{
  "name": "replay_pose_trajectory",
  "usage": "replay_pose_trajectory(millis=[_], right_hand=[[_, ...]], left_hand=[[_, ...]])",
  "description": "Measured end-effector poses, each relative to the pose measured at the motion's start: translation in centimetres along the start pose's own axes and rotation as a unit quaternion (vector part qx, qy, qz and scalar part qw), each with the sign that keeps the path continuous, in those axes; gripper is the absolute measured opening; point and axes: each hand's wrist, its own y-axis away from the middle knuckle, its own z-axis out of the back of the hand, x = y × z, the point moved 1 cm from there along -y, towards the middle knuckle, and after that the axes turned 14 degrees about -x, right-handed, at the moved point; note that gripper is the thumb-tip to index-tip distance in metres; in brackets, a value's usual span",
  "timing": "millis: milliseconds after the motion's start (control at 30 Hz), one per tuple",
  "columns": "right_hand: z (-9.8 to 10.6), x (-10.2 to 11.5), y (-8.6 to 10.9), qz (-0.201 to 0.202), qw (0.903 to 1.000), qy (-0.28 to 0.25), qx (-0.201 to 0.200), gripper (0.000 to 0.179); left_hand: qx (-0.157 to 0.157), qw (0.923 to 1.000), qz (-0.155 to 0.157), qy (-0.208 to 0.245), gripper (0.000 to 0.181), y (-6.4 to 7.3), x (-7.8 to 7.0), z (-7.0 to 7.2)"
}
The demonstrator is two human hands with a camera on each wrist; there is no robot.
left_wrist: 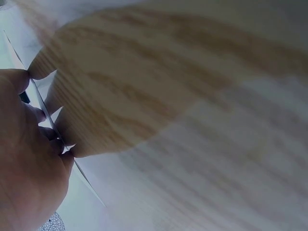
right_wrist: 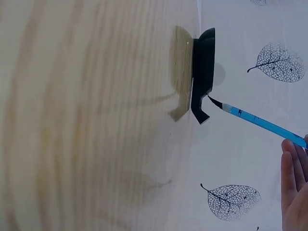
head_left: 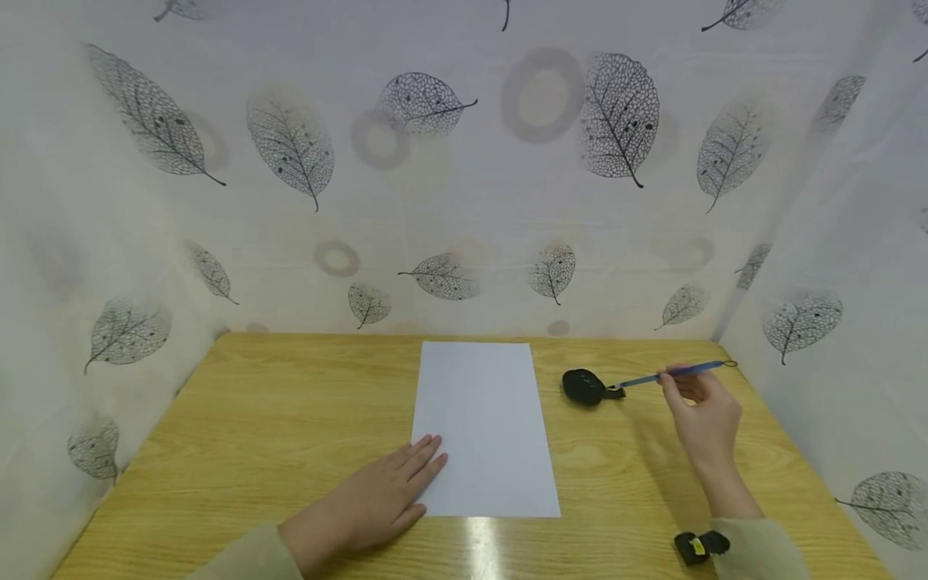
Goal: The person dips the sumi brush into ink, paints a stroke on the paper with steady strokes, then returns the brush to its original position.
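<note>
A sheet of white paper (head_left: 482,427) lies on the wooden table. My left hand (head_left: 380,495) rests at its lower left, straight fingers over the edge; the left wrist view shows the fingertips (left_wrist: 67,153) along that edge. On the right, my right hand (head_left: 703,419) pinches a blue-handled brush (head_left: 638,380) with a loop at its back end. Its dark pointed bristles (right_wrist: 215,102) meet the rim of a black ink dish (head_left: 582,387), near the short spout-like handle. In the right wrist view only part of the right hand (right_wrist: 294,183) shows.
The wooden table (head_left: 290,403) ends at a pale curtain (head_left: 464,201) with leaf prints, which also hangs along both sides. A black strap-like device (head_left: 699,548) is at the right sleeve (head_left: 757,548).
</note>
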Motion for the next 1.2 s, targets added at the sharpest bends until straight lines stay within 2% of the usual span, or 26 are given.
replay_pose_trajectory(millis=[233, 333, 500, 733, 933, 1200], right_hand=[[-0.1, 0.7, -0.2, -0.010, 0.9991, -0.042, -0.004, 0.011], [-0.3, 1.0, -0.1, -0.011, 0.9986, -0.051, -0.004, 0.012], [-0.3, 0.6, 0.0, -0.012, 0.9995, -0.028, 0.000, 0.011], [0.0, -0.2, 0.0, 0.001, 0.9999, 0.012, 0.000, 0.021], [0.1, 0.0, -0.2, -0.005, 1.0000, -0.004, -0.005, 0.013], [-0.4, 0.1, -0.2, -0.022, 0.9991, -0.036, -0.002, 0.012]], left_hand=[[-0.011, 0.9999, -0.010, -0.005, 0.065, 0.1, 0.0, 0.1], [-0.005, 1.0000, -0.007, -0.003, 0.065, 0.0, 0.0, -0.1], [0.009, 1.0000, -0.001, 0.001, 0.066, -0.1, 0.0, -0.3], [-0.017, 0.9997, -0.014, -0.008, 0.064, 0.1, 0.1, -0.1], [0.005, 1.0000, -0.004, 0.000, 0.065, 0.0, 0.3, -0.4], [0.001, 1.0000, -0.006, -0.004, 0.065, -0.1, 0.3, -0.4]])
